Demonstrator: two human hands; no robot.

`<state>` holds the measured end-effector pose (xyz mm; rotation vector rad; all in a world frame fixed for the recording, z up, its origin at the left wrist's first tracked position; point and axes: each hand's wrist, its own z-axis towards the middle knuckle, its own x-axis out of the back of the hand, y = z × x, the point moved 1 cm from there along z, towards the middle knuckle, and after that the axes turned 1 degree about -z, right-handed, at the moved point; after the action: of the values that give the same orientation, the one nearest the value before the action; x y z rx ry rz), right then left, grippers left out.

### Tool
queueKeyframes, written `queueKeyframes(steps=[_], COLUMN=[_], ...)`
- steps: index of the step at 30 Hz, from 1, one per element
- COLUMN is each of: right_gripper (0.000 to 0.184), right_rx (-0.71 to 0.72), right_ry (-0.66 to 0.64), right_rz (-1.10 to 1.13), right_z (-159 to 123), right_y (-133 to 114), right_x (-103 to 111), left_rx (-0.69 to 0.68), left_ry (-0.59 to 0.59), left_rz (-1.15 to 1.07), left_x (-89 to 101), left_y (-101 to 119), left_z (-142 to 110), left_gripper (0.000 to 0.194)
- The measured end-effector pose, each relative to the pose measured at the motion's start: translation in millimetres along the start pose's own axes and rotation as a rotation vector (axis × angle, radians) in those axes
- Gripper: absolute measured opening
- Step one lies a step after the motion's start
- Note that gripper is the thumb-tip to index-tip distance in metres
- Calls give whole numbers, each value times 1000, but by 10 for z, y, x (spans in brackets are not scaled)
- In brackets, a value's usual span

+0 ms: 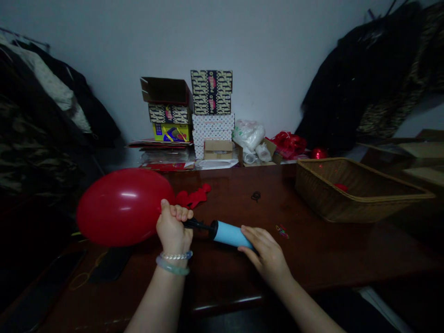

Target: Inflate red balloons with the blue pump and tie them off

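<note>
Had a red latex balloon [121,206] fully puffed up and sitting on the nozzle of a blue hand pump [231,233], held out over the dark wooden tabletop [322,254]. My left hand [173,226] was closed tight around the balloon's neck and the black nozzle [197,225], fingers [177,212] curled right over, which is what kept the neck sealed on the pump. The right hand [267,254] sat at the far end of the barrel, fingers [248,233] half open and draped across it to steady it (can't tell how far the thumb wrapped underneath). Holding the pump level kept the balloon off the table, out to the left side. A little pile of limp red balloons [190,198] lay just past my knuckles, and a wicker basket [322,199] sat off to the right with one red scrap [341,187] inside.
</note>
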<state>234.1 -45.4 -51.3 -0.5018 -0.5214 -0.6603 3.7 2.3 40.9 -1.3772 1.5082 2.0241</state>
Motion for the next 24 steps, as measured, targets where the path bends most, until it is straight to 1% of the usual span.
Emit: queueKeyframes(steps=[3,6,9,12,17,20,24], right_gripper=[43,44,48,53,51,51,50], right_rx=[10,10,7,11,24,35,40], right_ry=[-5,-14,-55,-85,-13,15,28], right_rz=[-2,-3,7,27,-1,-9,-7], right_z=[18,16,-14,-55,-77,-66,-48], right_y=[43,79,69,21,-33,-59,-112], right_x=[43,84,67,5,-33,-15,-12], left_rx=[-35,-36,-38,-43,-33,-9,15], left_ry=[24,62,93,110,101,69,56], left_rz=[-10,-33,-30,-10,-26,-19,-16], left_x=[65,121,156,177,183,150,82], left_y=[164,293,367,395,322,213,52], left_z=[127,216,256,262,231,173,63], left_gripper=[46,45,44,43,43,45,46])
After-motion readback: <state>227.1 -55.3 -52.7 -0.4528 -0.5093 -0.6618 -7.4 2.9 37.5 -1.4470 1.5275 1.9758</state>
